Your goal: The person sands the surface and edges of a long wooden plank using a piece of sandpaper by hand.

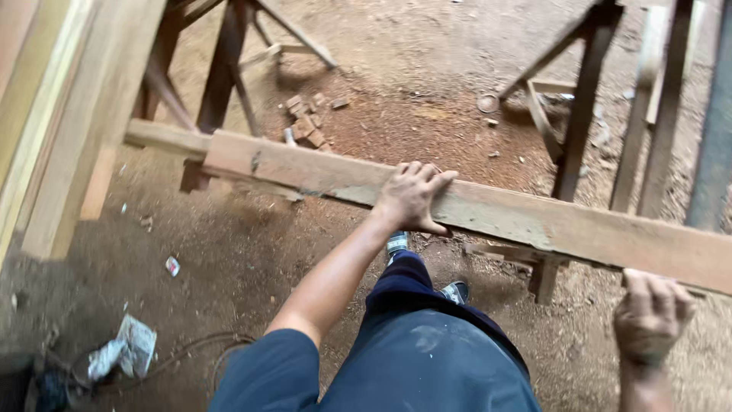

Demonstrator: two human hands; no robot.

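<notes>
A long rough wooden plank (534, 217) runs across the view from upper left to lower right, held above a dirt floor. My left hand (412, 197) lies over its near edge at the middle, fingers spread across the top face and thumb underneath. My right hand (650, 313) grips the plank's lower edge at the far right, fingers curled around it. Below me I see my dark blue trousers (427, 358) and my shoes (396, 243).
Dark wooden trestle legs stand at the top left (221, 69) and top right (587, 91). Pale planks (53, 114) lean along the left edge. Small wood offcuts (305, 122) lie on the sawdust floor. Crumpled paper (126, 349) and a cable (191, 351) lie at the lower left.
</notes>
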